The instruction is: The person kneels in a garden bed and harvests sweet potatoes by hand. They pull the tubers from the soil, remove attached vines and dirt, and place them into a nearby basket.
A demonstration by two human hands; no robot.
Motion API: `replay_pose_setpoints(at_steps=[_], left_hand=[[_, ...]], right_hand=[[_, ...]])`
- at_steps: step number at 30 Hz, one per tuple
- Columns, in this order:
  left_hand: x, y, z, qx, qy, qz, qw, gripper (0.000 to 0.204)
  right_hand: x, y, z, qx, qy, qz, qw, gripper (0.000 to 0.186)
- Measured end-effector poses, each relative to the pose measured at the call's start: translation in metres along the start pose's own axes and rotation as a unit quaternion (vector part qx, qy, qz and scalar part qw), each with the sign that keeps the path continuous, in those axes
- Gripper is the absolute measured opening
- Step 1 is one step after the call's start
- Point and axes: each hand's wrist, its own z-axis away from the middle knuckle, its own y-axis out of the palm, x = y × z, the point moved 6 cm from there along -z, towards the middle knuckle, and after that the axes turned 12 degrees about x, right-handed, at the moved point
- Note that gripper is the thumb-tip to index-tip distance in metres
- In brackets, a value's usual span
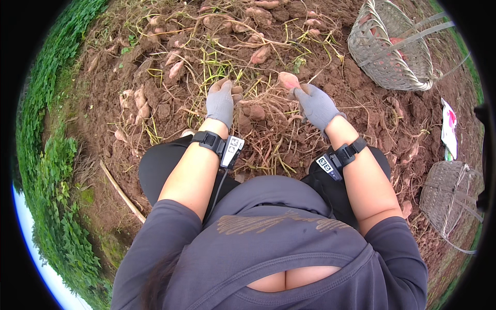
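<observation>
Right hand [316, 105] grips sweet potato [288, 80]; basket [391, 67] holds others.

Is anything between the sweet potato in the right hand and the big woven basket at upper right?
Nothing solid: the right hand holds the sweet potato, and only bare soil with loose roots lies between it and the woven basket, whose opening looks unblocked.

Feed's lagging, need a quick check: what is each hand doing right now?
Left hand: grey glove, fingers curled into the tangled brown roots; grip unclear.
Right hand: grey glove, closed on a pinkish oval sweet potato.
</observation>
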Motion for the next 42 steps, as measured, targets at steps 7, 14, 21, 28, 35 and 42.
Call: replay_pose_setpoints(at_steps=[7,14,21,28,35,42], left_hand=[[0.032,0.0,-0.019,0.148,-0.103,-0.501,0.847,0.093],[0.01,0.06,0.006,0.138,0.053,-0.552,0.821,0.093],[-0.023,0.125,0.035,0.35,0.089,-0.371,0.856,0.069],[-0.019,0.119,0.037,0.284,0.045,-0.508,0.812,0.05],[-0.023,0.106,0.033,0.284,0.029,-0.399,0.871,0.059],[-0.027,0.118,0.045,0.301,0.032,-0.49,0.818,0.048]], right_hand=[[-0.015,-0.006,-0.001,-0.016,-0.029,-0.068,0.997,0.042],[-0.018,-0.002,0.016,0.054,0.014,-0.179,0.982,0.058],[-0.014,0.002,0.023,0.143,0.019,-0.202,0.969,0.051],[-0.028,-0.035,0.016,-0.089,0.072,0.035,0.993,0.051],[-0.036,-0.074,0.033,-0.271,0.073,-0.103,0.954,0.052],[0.002,-0.013,0.024,-0.01,-0.088,0.049,0.995,0.051]])
